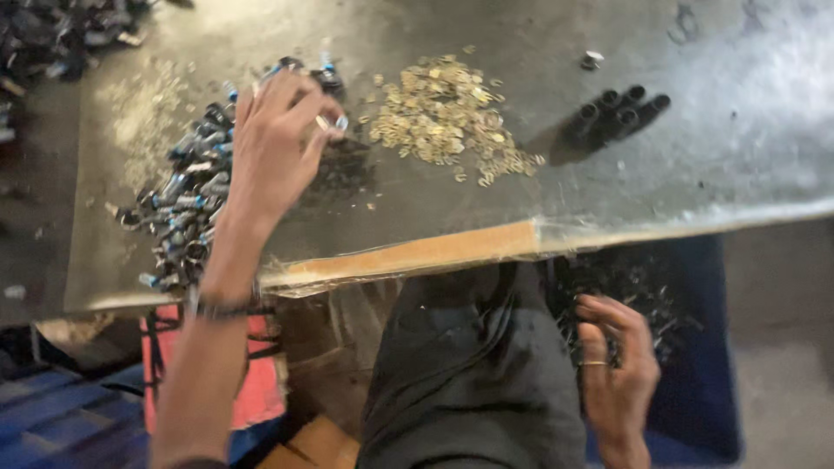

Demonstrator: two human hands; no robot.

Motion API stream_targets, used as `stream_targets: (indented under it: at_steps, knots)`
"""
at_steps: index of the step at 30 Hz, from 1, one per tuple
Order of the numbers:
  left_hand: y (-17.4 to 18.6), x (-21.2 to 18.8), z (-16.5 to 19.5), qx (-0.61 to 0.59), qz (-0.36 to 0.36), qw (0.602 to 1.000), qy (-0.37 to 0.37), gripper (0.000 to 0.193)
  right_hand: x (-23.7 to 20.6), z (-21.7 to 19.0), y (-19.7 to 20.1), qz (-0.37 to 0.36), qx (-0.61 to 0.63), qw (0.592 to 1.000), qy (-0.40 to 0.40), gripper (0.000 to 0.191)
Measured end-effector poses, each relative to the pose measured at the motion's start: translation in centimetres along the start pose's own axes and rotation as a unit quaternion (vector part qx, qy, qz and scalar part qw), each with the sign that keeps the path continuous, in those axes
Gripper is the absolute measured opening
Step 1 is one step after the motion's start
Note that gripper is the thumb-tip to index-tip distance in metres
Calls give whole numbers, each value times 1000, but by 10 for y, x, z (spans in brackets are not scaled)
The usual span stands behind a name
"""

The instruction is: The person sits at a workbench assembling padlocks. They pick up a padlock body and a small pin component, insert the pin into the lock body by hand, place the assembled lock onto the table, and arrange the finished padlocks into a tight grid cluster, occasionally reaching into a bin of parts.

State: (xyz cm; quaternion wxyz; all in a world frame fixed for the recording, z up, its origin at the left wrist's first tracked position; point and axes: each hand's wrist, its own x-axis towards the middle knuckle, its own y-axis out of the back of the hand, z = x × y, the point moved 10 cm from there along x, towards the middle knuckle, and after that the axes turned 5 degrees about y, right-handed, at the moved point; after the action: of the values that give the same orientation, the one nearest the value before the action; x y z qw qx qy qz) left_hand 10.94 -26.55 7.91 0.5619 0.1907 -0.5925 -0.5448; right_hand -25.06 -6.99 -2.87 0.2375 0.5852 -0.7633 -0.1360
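Observation:
My left hand [276, 139] reaches over the grey worktable [678, 174], fingers pinched on a small silver-and-blue part at the edge of a long pile of small dark parts with blue tips [187, 204]. A heap of small brass-coloured rings [443, 117] lies just right of that hand. My right hand [617, 360], with a ring on one finger, is below the table edge over a blue bin of dark parts [695, 347]. Its fingers are curled; blur hides whether it holds anything.
A cluster of black tubes [618, 111] stands on the table right of the brass heap, with a small silver piece [592, 60] behind it. The table's front edge [417, 256] is taped wood. A red crate [261, 382] sits under the table at left. My dark-trousered leg [469, 373] is between.

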Motion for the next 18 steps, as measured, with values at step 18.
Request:
stream_targets:
  at_steps: [18]
  knots:
    - [-52,-35,135,-55,-63,996,-3,77,-10,-25,-83,-164,304,934,-88,39]
